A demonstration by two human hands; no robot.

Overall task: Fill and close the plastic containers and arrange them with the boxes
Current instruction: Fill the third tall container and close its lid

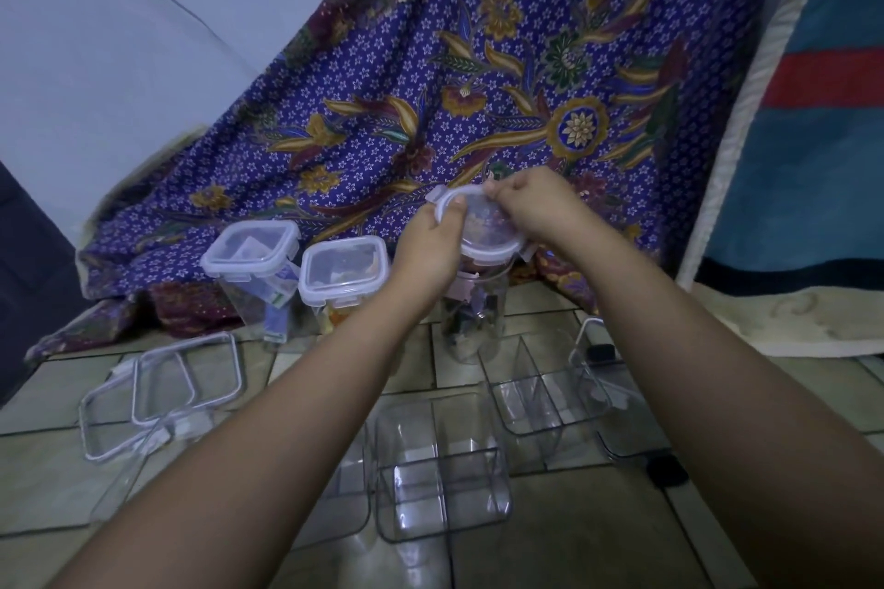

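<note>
A round clear lid with a pale rim [483, 230] is held tilted above a tall round clear container [473, 316] that has small items inside. My left hand [428, 249] grips the lid's left edge and my right hand [531, 206] pinches its far right edge. Two square lidded containers [248, 249] [343, 268] stand closed to the left, each with contents. Several empty clear boxes [440, 488] [540, 392] lie on the tiled floor under my forearms.
Two loose square lids [186, 373] [119, 421] lie overlapping on the floor at the left. A purple floral cloth [478, 86] hangs behind the containers. A blue and red mat [813, 110] leans at the right. Small dark objects [667, 469] sit near the right boxes.
</note>
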